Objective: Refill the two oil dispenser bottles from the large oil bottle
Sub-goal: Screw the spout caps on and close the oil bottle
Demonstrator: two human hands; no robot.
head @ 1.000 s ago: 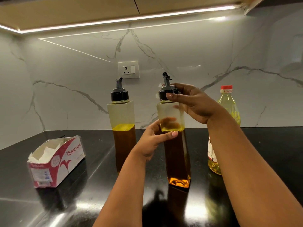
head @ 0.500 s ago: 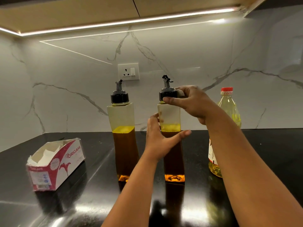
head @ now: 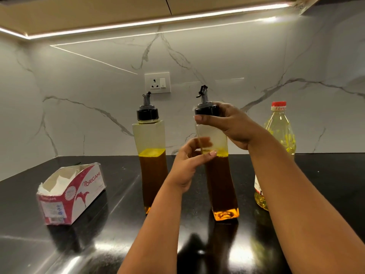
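Two hands hold the same dispenser bottle, the one that stands on the black counter in the middle of the view. The right hand has its fingers and thumb curled around the black cap of this bottle, with the grey spout rising just above the grip. The left hand grips the clear body lower down, under the right hand, with the thumb across the front at the level where the oil begins and the fingers behind the glass. Below this grip the bottle is full of dark amber oil, and above it the body looks empty. It seems a little tilted, but I cannot tell if the base touches the counter completely.

Just to the left of the left hand stands the second dispenser bottle, upright, cap on, with about the same oil level. To the right of the right hand, partly hidden behind the forearm, is the large oil bottle with a red cap and pale yellow oil. Well apart from both hands, on the far left, an open tissue box lies on the counter
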